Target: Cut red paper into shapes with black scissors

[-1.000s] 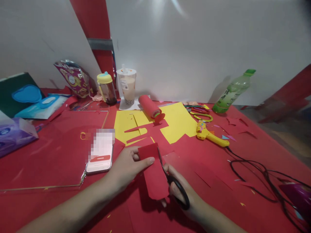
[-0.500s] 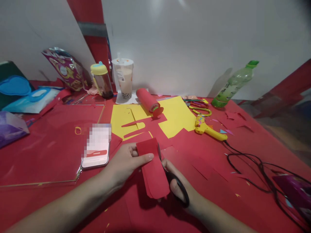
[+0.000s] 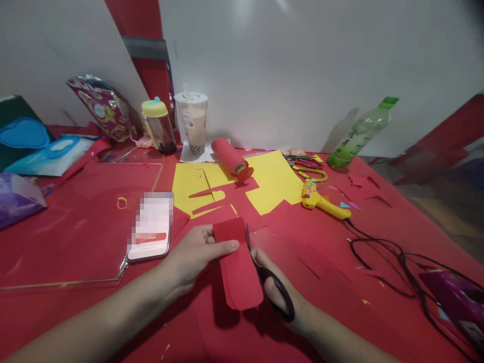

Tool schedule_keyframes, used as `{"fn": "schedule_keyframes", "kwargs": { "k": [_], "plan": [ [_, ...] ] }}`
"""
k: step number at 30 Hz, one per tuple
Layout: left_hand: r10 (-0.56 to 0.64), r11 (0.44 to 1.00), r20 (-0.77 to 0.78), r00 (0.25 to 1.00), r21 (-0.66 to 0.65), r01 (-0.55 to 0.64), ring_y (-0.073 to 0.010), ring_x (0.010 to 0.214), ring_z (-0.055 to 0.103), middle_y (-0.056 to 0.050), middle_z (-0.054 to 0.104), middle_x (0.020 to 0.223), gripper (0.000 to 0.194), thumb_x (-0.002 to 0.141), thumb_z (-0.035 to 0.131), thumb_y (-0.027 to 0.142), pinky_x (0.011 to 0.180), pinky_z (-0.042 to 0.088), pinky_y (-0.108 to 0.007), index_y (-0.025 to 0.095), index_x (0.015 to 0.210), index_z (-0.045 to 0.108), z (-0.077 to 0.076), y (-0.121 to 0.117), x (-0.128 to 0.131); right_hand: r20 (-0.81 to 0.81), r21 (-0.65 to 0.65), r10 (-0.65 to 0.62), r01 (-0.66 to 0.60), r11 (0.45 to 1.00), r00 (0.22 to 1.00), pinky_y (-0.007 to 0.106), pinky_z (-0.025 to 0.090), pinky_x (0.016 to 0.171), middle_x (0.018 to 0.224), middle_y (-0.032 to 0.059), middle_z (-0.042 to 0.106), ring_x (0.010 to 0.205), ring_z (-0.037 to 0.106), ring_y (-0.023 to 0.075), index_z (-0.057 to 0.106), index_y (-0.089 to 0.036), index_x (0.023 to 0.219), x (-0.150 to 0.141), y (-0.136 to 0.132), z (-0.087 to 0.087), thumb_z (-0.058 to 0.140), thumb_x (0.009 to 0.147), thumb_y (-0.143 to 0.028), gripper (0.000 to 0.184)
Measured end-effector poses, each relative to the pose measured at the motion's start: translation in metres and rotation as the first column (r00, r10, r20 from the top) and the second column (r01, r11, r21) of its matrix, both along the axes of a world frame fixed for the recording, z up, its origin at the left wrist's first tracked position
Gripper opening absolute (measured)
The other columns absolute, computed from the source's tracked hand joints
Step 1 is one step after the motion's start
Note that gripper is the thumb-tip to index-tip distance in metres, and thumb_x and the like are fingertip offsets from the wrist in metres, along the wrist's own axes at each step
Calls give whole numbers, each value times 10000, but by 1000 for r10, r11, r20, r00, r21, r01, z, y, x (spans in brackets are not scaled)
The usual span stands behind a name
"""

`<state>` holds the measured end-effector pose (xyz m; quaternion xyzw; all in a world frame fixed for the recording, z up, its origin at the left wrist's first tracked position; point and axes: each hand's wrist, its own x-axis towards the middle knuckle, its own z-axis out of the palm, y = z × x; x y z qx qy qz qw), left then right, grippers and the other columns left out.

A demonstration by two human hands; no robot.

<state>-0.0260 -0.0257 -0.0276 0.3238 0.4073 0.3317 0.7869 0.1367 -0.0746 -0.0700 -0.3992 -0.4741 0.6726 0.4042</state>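
My left hand [image 3: 202,249] pinches a stack of red paper strips [image 3: 242,280], thumb on top and fingers beneath. The strips have rounded lower corners and hang above the red tabletop. My right hand [image 3: 278,287] is closed round black-handled scissors [image 3: 286,298]. Their blades point away from me along the right edge of the paper, partly hidden by it. Beyond my hands lie yellow paper [image 3: 274,189] and a red cut-out piece with long prongs [image 3: 242,194]. A red paper-covered roll [image 3: 228,155] rests on the yellow paper.
A phone [image 3: 151,232] lies left of my left hand. A yellow glue gun [image 3: 325,204] with a black cable [image 3: 397,290] is on the right. Along the wall stand a bubble tea cup [image 3: 195,123], a yellow-lidded bottle [image 3: 159,126] and a leaning green bottle [image 3: 361,133].
Almost nothing has moved. The view has shifted slightly, bringing more of the purple packet at the right into sight. Both hands keep the same hold on paper and scissors.
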Motion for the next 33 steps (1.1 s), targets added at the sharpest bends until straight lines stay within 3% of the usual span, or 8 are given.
{"fn": "schedule_keyframes", "kwargs": {
  "k": [4, 12, 16, 24, 33],
  "plan": [
    [-7, 997, 42, 999, -74, 11, -156, 597, 646, -77, 708, 690, 196, 615, 731, 162, 627, 502, -263, 94, 785, 663, -1, 0, 2, -11, 19, 59, -59, 998, 998, 283, 425, 593, 642, -10, 435, 555, 404, 139, 443, -229, 760, 1, 0, 3, 505, 643, -726, 514],
    [13, 995, 59, 998, -95, -7, -163, 603, 640, -90, 707, 697, 180, 594, 737, 132, 633, 495, -271, 88, 752, 663, 0, 1, 2, -77, 85, 122, -116, 990, 990, 257, 398, 543, 670, -13, 419, 547, 409, 130, 395, -233, 792, 0, 0, 3, 457, 724, -682, 458],
    [15, 996, 51, 999, -91, -10, -185, 644, 652, -104, 711, 723, 205, 589, 745, 132, 654, 498, -284, 82, 772, 668, -3, 0, 1, -67, 141, 123, -112, 984, 990, 252, 394, 548, 667, -16, 406, 552, 393, 127, 380, -232, 798, -1, 0, 2, 439, 743, -674, 449],
    [-15, 1000, 81, 997, -13, 16, -199, 682, 672, -111, 719, 792, 270, 629, 741, 162, 783, 487, -344, 85, 881, 685, -7, 2, -1, -75, 132, 150, -139, 981, 986, 247, 392, 510, 659, -17, 428, 530, 423, 120, 359, -231, 811, -2, -1, 5, 430, 742, -684, 463],
    [10, 1000, 43, 999, -25, -8, -211, 721, 660, -103, 712, 751, 235, 620, 744, 164, 690, 491, -303, 97, 834, 673, -5, 1, 1, -118, 146, 146, -128, 981, 982, 230, 380, 514, 653, -24, 436, 535, 443, 106, 356, -218, 800, -4, -3, 4, 434, 764, -657, 448]
  ]
}}
